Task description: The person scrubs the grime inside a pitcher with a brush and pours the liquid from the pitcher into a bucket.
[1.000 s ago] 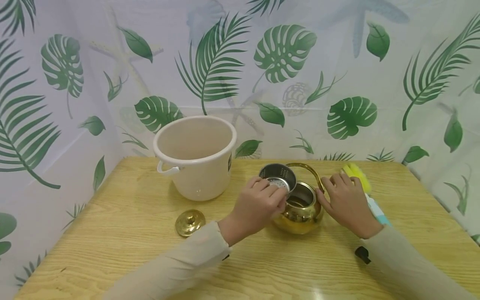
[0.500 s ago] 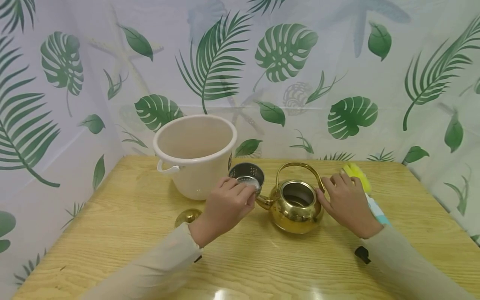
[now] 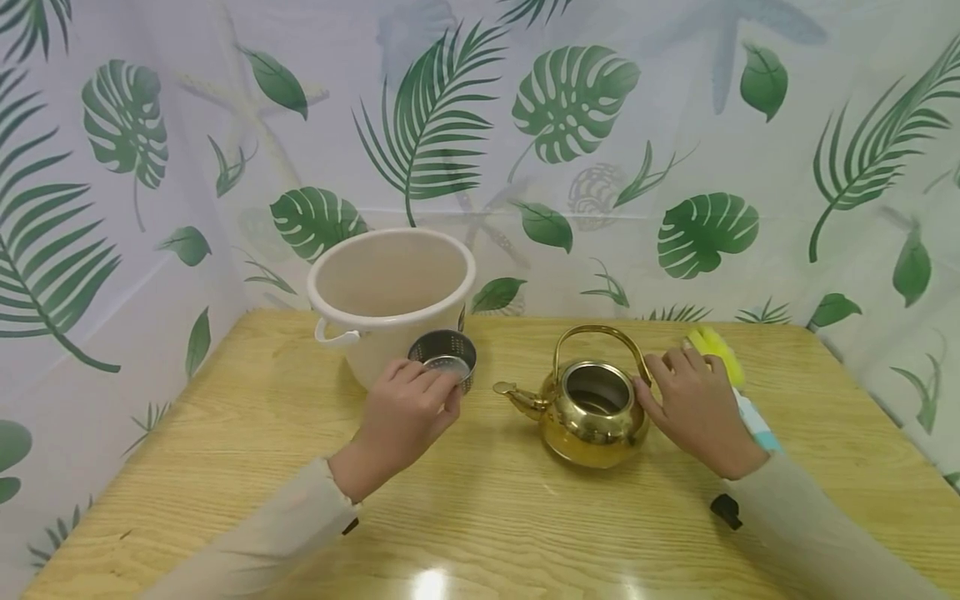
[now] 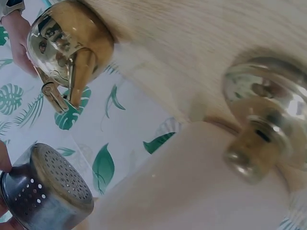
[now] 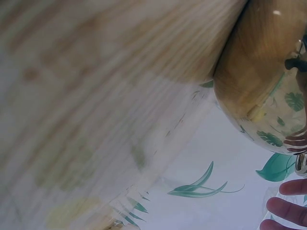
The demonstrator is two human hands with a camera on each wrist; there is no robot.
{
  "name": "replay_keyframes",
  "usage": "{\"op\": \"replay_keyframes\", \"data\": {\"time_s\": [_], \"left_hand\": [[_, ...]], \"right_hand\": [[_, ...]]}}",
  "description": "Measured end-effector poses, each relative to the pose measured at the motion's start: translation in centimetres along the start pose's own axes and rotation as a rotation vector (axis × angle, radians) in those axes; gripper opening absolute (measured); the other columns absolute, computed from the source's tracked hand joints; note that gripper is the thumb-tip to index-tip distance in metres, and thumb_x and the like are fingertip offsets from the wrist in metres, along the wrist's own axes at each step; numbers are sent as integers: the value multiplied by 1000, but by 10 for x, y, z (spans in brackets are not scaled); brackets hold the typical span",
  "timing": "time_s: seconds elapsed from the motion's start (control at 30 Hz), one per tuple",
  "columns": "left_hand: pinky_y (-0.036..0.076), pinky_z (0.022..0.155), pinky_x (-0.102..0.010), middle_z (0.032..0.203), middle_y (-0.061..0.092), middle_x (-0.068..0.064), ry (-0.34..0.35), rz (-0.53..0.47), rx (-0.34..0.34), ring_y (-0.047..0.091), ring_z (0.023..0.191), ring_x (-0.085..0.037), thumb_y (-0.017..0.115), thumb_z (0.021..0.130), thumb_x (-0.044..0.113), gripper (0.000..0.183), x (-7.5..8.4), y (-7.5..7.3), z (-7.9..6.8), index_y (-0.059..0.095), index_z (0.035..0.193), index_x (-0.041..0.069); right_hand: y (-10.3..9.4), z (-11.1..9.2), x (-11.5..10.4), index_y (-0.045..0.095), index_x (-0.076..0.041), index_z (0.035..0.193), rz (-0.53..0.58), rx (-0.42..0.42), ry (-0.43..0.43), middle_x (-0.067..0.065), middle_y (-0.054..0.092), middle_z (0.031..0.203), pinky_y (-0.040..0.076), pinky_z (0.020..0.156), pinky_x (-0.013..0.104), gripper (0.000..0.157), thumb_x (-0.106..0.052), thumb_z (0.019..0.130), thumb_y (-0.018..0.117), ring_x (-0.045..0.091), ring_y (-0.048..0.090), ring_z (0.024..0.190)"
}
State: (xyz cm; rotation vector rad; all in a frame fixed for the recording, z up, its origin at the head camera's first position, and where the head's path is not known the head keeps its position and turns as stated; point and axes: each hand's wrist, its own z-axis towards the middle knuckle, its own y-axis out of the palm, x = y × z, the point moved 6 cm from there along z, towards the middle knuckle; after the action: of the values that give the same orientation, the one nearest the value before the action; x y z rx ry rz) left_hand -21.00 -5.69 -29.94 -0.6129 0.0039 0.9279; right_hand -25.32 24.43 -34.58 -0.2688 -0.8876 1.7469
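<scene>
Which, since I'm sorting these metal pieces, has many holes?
The perforated silver strainer in the left hand; the golden kettle and lid look smooth.

In left hand (image 3: pixel 401 412): perforated grey metal cup (image 4: pixel 50 189), dull sheen. At right hand (image 3: pixel 692 408): round golden metal kettle (image 3: pixel 596 435), smooth, mirror-glossy.

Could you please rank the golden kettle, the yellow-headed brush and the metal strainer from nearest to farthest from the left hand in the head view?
From the left hand:
1. Metal strainer: held in that hand, in front of the bucket.
2. Golden kettle: to its right.
3. Yellow-headed brush: farther right, partly hidden by the right hand.
</scene>
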Motion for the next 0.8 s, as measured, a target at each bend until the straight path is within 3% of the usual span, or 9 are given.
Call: {"op": "replay_keyframes", "data": {"time_s": [0.37, 0.8], "left_hand": [[48, 63, -29, 65, 68, 2, -10, -5, -52, 59, 57, -14, 70, 69, 8, 9, -12, 0, -18, 66, 77, 11], [48, 60, -27, 61, 66, 5, 42, 19, -139, 56, 53, -12, 75, 68, 16, 10, -8, 15, -31, 66, 72, 13]], "right_hand": [[0, 0, 1, 60, 0, 95, 3, -4, 6, 18, 59, 79, 44, 63, 52, 61, -46, 98, 20, 37, 56, 77], [2, -1, 1, 60, 1, 96, 2, -3, 6, 19, 58, 80, 44, 64, 52, 64, -47, 98, 18, 38, 56, 77]]}}
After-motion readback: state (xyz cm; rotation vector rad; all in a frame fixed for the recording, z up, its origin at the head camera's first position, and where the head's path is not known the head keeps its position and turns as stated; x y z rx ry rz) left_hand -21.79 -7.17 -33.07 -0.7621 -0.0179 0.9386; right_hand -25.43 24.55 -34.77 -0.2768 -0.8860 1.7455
